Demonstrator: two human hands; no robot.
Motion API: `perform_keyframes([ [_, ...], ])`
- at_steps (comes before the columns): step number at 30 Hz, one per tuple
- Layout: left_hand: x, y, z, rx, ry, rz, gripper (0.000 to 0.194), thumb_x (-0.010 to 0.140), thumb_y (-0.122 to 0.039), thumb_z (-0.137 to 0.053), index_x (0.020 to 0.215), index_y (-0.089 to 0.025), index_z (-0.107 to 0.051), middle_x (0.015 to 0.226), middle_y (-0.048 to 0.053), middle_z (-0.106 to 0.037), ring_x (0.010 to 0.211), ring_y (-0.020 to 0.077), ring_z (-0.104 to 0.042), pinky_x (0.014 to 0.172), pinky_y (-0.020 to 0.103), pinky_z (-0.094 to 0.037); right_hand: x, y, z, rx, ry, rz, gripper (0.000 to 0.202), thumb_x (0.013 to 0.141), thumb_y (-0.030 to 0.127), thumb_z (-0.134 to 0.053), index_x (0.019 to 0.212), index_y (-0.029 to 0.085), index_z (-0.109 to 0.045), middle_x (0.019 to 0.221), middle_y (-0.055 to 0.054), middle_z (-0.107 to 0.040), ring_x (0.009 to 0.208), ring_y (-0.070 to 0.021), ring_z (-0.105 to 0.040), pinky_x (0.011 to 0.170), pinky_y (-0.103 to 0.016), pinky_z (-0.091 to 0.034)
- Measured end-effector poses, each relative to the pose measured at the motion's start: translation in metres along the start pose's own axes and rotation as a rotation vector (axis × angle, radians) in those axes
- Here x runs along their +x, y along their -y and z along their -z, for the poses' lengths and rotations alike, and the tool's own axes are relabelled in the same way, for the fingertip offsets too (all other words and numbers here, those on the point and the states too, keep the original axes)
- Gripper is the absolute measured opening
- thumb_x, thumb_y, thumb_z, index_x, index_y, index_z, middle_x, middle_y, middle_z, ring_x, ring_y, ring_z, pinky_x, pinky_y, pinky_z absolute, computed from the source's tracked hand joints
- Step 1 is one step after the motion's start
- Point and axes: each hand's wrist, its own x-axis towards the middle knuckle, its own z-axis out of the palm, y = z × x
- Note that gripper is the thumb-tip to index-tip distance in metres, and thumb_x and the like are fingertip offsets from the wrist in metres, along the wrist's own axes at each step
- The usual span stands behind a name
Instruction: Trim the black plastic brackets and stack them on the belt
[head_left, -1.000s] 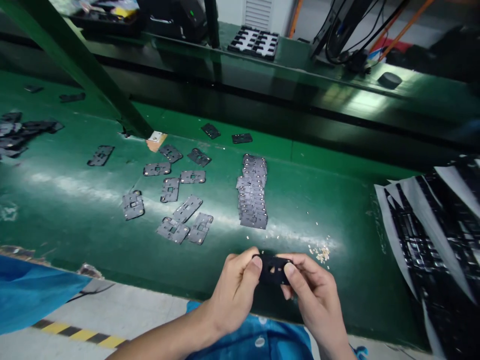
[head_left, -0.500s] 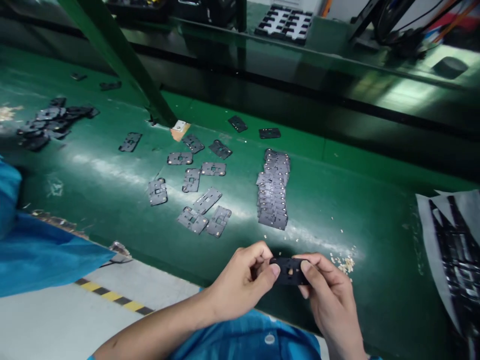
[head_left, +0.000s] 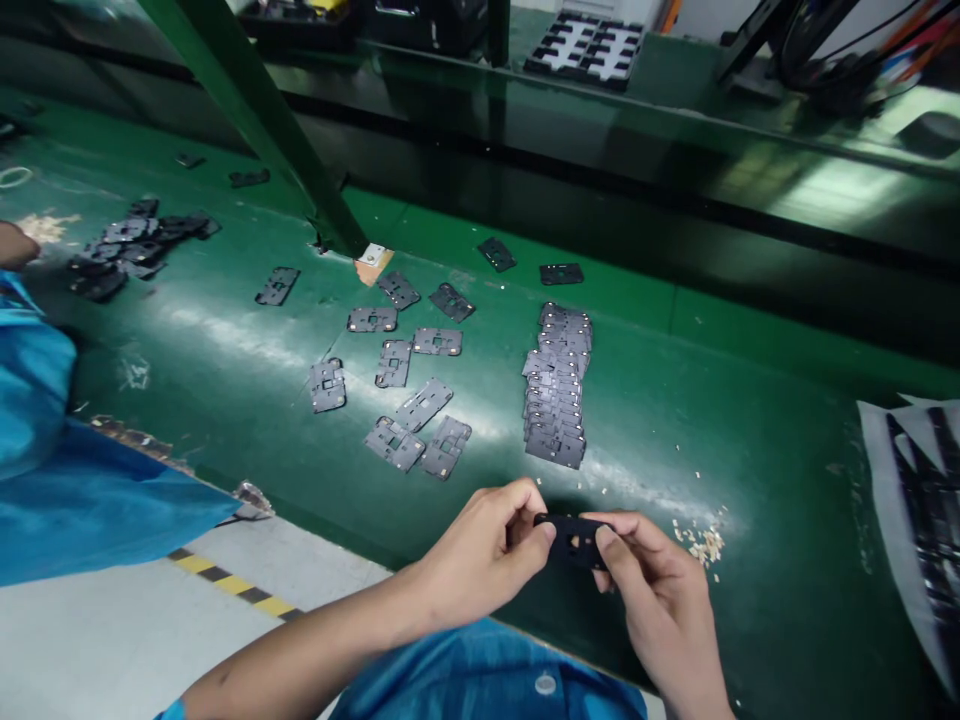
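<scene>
1. Pinching both ends of a black plate [head_left: 564, 548] with left hand [head_left: 491, 548] and right hand [head_left: 664, 595], thumbs on the upper face, fingers partly hidden behind.
2. Holding it above the near part of the green bench [head_left: 712, 400], near some pale chips [head_left: 705, 545] and short of an overlapping row of plates [head_left: 556, 390].
3. Possibly bending or cracking the black plate, if pressing too hard; possibly dropping it, if easing either thumb.
4. Possibly scattering the pale chips, if sweeping the right hand low.
5. Keeping the same two-ended pinch as half a second ago; seeing loose plates [head_left: 425, 404] slightly further right in view, layout unchanged; noticing a co-worker's hand [head_left: 15, 245] newly visible at left.
</scene>
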Motion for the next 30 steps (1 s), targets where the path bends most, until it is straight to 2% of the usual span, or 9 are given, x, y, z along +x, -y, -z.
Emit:
perform_keyframes([
  [3, 0.004, -0.008, 0.017, 0.206, 0.035, -0.010, 0.021, 0.099, -0.028, -0.057, 0.081, -0.022, -0.048, 0.061, -0.008, -0.048, 0.056, 0.0114, -0.045, 0.055, 0.025, -0.030, 0.010, -0.004, 0.008, -0.140, 0.007, 0.118, 0.031, 0.098, 0.049, -0.069, 0.109, 0.021, -0.078, 0.074, -0.001, -0.072, 0.065, -0.0168, -0.068, 0.063, -0.027, -0.055],
  [6, 0.017, -0.012, 0.031, 0.390, 0.009, -0.045, 0.020, 0.101, -0.027, -0.055, 0.082, -0.023, -0.050, 0.061, -0.008, -0.051, 0.056, 0.0127, -0.048, 0.057, 0.026, -0.031, 0.021, -0.010, 0.021, -0.299, -0.077, 0.207, 0.029, 0.097, 0.048, -0.070, 0.107, 0.022, -0.078, 0.087, -0.005, -0.079, 0.073, -0.0204, -0.074, 0.072, -0.032, -0.060],
  [11, 0.048, -0.019, 0.037, 0.741, -0.050, -0.079, 0.015, 0.103, -0.027, -0.060, 0.089, -0.022, -0.058, 0.071, -0.001, -0.066, 0.065, 0.0193, -0.064, 0.062, 0.029, -0.040, 0.028, -0.007, 0.036, -0.504, -0.137, 0.376, 0.028, 0.100, 0.046, -0.064, 0.096, 0.022, -0.078, 0.100, -0.008, -0.080, 0.064, -0.0173, -0.070, 0.063, -0.030, -0.059],
  [13, 0.055, -0.024, 0.036, 0.944, -0.099, -0.071, 0.011, 0.104, -0.028, -0.062, 0.099, -0.018, -0.063, 0.086, 0.006, -0.075, 0.077, 0.0256, -0.073, 0.067, 0.032, -0.047, 0.029, -0.005, 0.041, -0.549, -0.159, 0.427, 0.030, 0.102, 0.046, -0.061, 0.097, 0.022, -0.079, 0.094, -0.007, -0.080, 0.058, -0.0160, -0.067, 0.058, -0.029, -0.058],
  [16, 0.055, -0.030, 0.034, 1.153, -0.144, -0.050, 0.018, 0.106, -0.030, -0.060, 0.113, -0.013, -0.063, 0.100, 0.015, -0.078, 0.086, 0.0332, -0.077, 0.074, 0.038, -0.055, 0.031, -0.009, 0.052, -0.601, -0.195, 0.437, 0.032, 0.103, 0.047, -0.058, 0.100, 0.023, -0.079, 0.078, -0.004, -0.078, 0.052, -0.0170, -0.068, 0.052, -0.027, -0.057],
  [21, 0.060, -0.040, 0.052, 1.195, -0.198, -0.086, 0.018, 0.106, -0.029, -0.061, 0.115, -0.014, -0.064, 0.103, 0.015, -0.078, 0.086, 0.0338, -0.078, 0.072, 0.039, -0.057, 0.038, -0.024, 0.068, -0.662, -0.203, 0.417, 0.026, 0.102, 0.045, -0.059, 0.105, 0.025, -0.076, 0.075, -0.004, -0.079, 0.051, -0.0200, -0.072, 0.049, -0.028, -0.055],
  [24, 0.091, -0.050, 0.080, 1.205, -0.263, -0.149, 0.013, 0.104, -0.025, -0.061, 0.110, -0.015, -0.068, 0.105, 0.014, -0.077, 0.090, 0.0321, -0.077, 0.074, 0.038, -0.056, 0.040, -0.027, 0.071, -0.663, -0.221, 0.398, 0.027, 0.103, 0.048, -0.056, 0.102, 0.026, -0.072, 0.070, -0.003, -0.076, 0.045, -0.0191, -0.066, 0.043, -0.028, -0.048],
  [27, 0.144, -0.066, 0.114, 1.212, -0.300, -0.190, 0.012, 0.102, -0.018, -0.061, 0.107, -0.015, -0.072, 0.110, 0.013, -0.075, 0.100, 0.0310, -0.075, 0.083, 0.037, -0.056, 0.042, -0.029, 0.075, -0.659, -0.234, 0.405, 0.030, 0.102, 0.051, -0.055, 0.101, 0.026, -0.071, 0.051, 0.004, -0.059, 0.035, -0.0175, -0.054, 0.039, -0.027, -0.042],
  [30, 0.204, -0.084, 0.141, 1.203, -0.301, -0.240, 0.018, 0.100, -0.014, -0.063, 0.115, -0.015, -0.073, 0.123, 0.013, -0.072, 0.116, 0.0298, -0.070, 0.097, 0.037, -0.054, 0.043, -0.035, 0.082, -0.663, -0.200, 0.398, 0.031, 0.103, 0.049, -0.055, 0.111, 0.025, -0.073, 0.047, 0.007, -0.049, 0.032, -0.0162, -0.048, 0.036, -0.026, -0.040],
])
